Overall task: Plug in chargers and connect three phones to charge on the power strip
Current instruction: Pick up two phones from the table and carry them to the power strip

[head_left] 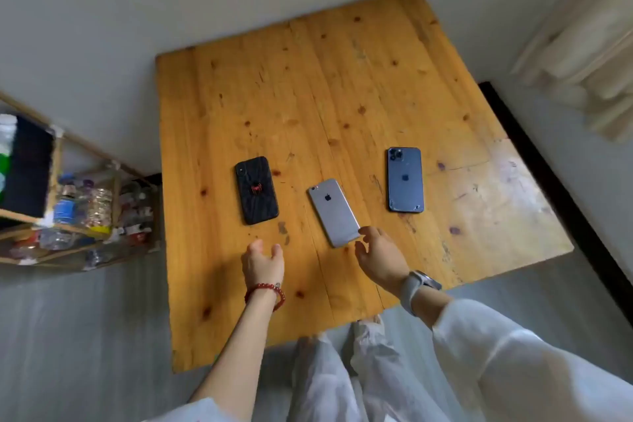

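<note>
Three phones lie face down on the wooden table [342, 79]. A black phone with a red spider emblem [256, 189] is on the left. In the middle a silver-grey phone [334, 211] lies at a slant. A dark blue phone [405, 179] is on the right. My left hand [262, 262], with a red bead bracelet at the wrist, hovers just below the black phone, fingers loosely curled and holding nothing. My right hand [378, 255], with a grey watch, has its fingertips at the silver phone's near corner; whether they touch it I cannot tell. No charger or power strip is in view.
A wooden shelf rack [68, 216] with plastic bottles stands left of the table. A cream curtain [582, 55] hangs at the upper right. White walls run behind the table, and a dark baseboard [548, 161] lines the right wall. My legs in light trousers are at the table's near edge.
</note>
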A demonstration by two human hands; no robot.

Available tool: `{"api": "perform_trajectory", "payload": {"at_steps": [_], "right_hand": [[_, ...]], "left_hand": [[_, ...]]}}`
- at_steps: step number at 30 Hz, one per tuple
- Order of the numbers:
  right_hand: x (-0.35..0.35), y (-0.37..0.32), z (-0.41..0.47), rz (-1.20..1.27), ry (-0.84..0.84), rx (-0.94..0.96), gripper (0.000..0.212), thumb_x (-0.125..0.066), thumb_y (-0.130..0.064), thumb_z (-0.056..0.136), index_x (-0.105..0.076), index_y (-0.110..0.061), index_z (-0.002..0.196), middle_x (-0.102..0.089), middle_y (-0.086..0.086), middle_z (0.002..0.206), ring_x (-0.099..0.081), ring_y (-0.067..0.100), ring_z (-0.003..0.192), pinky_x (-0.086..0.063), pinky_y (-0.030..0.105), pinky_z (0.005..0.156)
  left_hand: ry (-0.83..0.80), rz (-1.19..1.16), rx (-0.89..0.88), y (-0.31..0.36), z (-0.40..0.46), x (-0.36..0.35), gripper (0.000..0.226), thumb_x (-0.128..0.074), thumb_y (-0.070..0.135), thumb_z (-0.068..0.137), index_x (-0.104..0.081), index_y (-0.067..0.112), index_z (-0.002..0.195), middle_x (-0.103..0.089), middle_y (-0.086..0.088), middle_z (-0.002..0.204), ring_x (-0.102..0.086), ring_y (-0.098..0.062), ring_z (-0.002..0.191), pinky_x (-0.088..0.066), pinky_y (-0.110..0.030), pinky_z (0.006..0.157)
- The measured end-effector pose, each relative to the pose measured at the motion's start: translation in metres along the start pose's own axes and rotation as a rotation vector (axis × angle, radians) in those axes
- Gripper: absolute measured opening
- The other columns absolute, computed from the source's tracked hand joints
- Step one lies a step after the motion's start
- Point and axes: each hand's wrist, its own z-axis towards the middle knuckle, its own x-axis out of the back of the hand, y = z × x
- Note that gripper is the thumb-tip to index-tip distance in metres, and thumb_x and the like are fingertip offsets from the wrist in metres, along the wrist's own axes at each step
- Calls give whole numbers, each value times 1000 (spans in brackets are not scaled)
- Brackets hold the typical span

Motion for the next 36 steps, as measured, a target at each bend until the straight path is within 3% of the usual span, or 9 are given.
{"api": "perform_trajectory", "payload": {"at_steps": [7, 12, 21, 24, 26, 30, 33, 36], "right_hand": [[-25, -19, 59, -129, 33, -131, 61, -56, -37, 84, -30, -11, 132, -41, 14, 125, -41, 31, 111, -45, 42, 88], [-37, -35, 74, -216, 60, -272, 70, -65, -37, 77, -27, -13, 130, -39, 12, 120, -38, 29, 107, -39, 39, 80], [-48, -53, 71, -143, 160, -331, 39, -61, -24, 81, -37, -10, 109, -45, 10, 106, -45, 24, 89, -43, 34, 68], [-50, -53, 62, -37, 133, -351, 25, -54, -22, 85, -32, -16, 95, -49, 4, 91, -47, 20, 72, -34, 24, 51], [-48, -49, 54, 16, 102, -336, 20, -49, -21, 88, -31, -16, 95, -48, 2, 84, -44, 16, 62, -27, 22, 44], [-37, -39, 27, 217, 145, -336, 15, -40, -20, 94, -39, -10, 105, -51, 3, 81, -48, 19, 63, -37, 30, 49], [-25, -24, -6, 368, 242, -390, 9, -37, -21, 96, -37, -12, 99, -51, 4, 80, -47, 18, 62, -35, 30, 49], [-16, -5, -47, 493, 393, -450, 13, -38, -21, 96, -40, -9, 99, -51, 1, 80, -51, 27, 73, -38, 35, 61]], "left_hand": [[139, 218, 61, 19, 88, -8, 81, -56, 52, 78, -25, 5, 137, -24, -15, 143, -22, -37, 130, -33, -53, 104], [137, 403, 9, 35, 117, -11, 101, -63, 61, 67, -23, -1, 136, -23, -15, 142, -25, -36, 122, -30, -49, 99], [-22, 332, -106, 51, 133, -8, 93, -79, 33, 63, -25, -1, 131, -26, -19, 138, -29, -36, 122, -38, -50, 96], [-183, 117, -153, 62, 137, -7, 80, -78, 11, 66, -26, 6, 126, -42, -20, 126, -48, -32, 104, -47, -42, 84], [-294, 108, -217, 63, 139, -3, 58, -73, 10, 71, -36, 6, 115, -54, -18, 115, -54, -28, 91, -49, -37, 77], [-404, 257, -355, 54, 123, 4, 26, -60, 24, 83, -48, 4, 97, -61, -18, 103, -58, -33, 91, -52, -45, 77], [-464, 251, -422, 48, 89, -1, 20, -53, 28, 88, -44, 10, 91, -59, -12, 96, -56, -27, 79, -48, -34, 63], [-563, 218, -514, 46, 45, -15, 15, -51, 25, 89, -43, 12, 86, -55, -4, 84, -53, -23, 73, -40, -26, 52]]}}
